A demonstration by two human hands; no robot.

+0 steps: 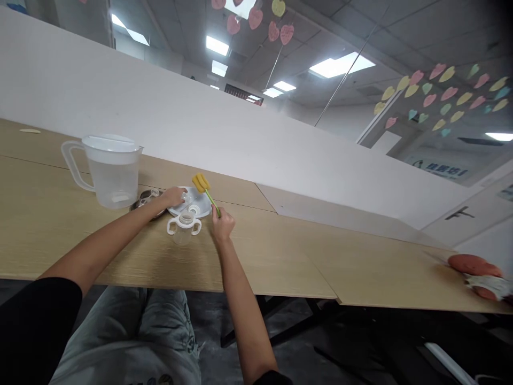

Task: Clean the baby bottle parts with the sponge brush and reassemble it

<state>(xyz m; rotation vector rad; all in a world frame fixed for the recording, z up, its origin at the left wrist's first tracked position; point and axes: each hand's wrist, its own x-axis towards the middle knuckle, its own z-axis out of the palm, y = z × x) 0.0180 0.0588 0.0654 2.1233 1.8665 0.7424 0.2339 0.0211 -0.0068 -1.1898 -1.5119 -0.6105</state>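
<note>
My right hand (223,224) is wrapped round the green handle of a bottle brush (201,183), its yellow sponge head tilted up and to the left. Over a white plate (206,212), my left hand (175,197) has its fingers closed on a small clear plastic piece (186,198), perhaps a bottle cap; its exact kind is unclear. A white ring-shaped part (194,209) lies on the plate. In front of the plate stands a clear baby bottle (183,230) with two white side handles and an uncovered mouth.
Left of the plate, a dark metal bowl (136,206) holds clear parts, partly behind my left forearm. A lidded clear pitcher (114,174) of water stands farther left. A white partition (240,136) runs behind the wooden table (272,256). An orange item (475,264) lies at the right end.
</note>
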